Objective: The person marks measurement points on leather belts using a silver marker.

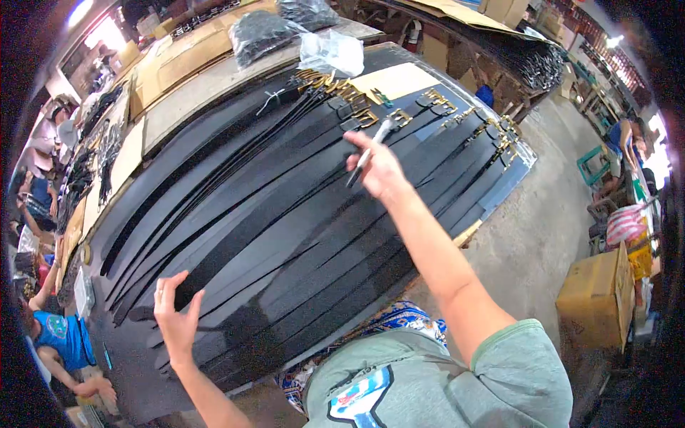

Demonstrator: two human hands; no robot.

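Note:
Long black belts (pixel 239 246) lie side by side across a dark worktable, their gold-coloured buckles (pixel 365 118) gathered at the far right end. My right hand (pixel 382 171) is closed around a slim pen-like tool (pixel 365 155), pale at its upper end and dark at the lower one, held over the belts near the buckles. Down at the belts' strap ends, my left hand (pixel 175 314) is open, thumb and fingers apart, right beside the end of a wide belt. A small green-handled tool (pixel 382 98) lies among the buckles.
Clear plastic bags (pixel 332 53) and a yellow sheet (pixel 399 82) lie at the table's far side. Cardboard (pixel 182 60) covers the neighbouring bench. A person in blue (pixel 63 339) is close by at left, another person (pixel 624 143) at right. A carton (pixel 592 296) stands on the floor.

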